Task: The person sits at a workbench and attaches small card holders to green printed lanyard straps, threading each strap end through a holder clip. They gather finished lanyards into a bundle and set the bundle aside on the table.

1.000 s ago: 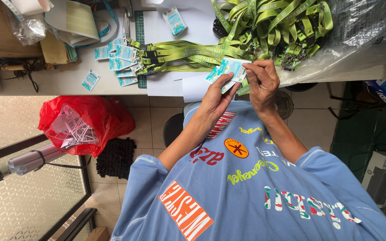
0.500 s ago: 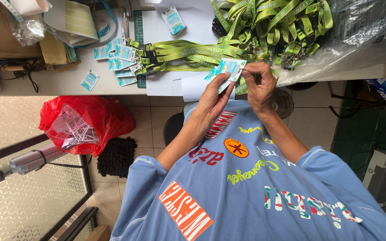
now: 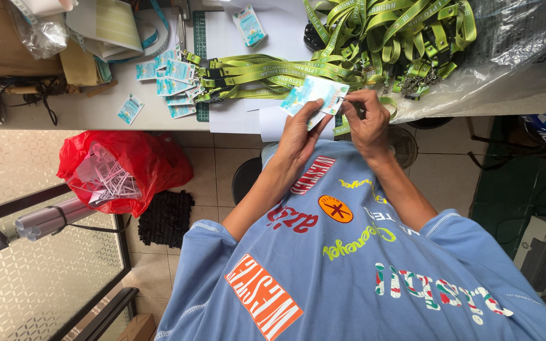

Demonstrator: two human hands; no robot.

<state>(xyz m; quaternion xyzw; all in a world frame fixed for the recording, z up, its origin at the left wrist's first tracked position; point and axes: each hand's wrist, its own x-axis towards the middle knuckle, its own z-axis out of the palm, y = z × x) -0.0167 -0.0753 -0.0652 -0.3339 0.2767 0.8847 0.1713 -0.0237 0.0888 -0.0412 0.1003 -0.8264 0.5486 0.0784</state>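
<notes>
I see the white table [image 3: 96, 113] as landmark: below its left part a red plastic bag [image 3: 127, 167] on the floor; on its right end a big heap of green lanyards [image 3: 406, 38], a flat bundle of them [image 3: 254, 72] running toward the middle; left of that bundle a scatter of small pale-blue cards [image 3: 169, 76], one more card [image 3: 248, 24] at the far edge. At the near edge, mid-table, left hand [image 3: 301, 132] has fingers [image 3: 314, 113] closed on a pale-blue badge card [image 3: 314, 95], thumb underneath. Right hand [image 3: 364, 120] just beside it, fingertips [image 3: 349, 101] pinched together at the card's right edge on a small clip; I can't tell more.
</notes>
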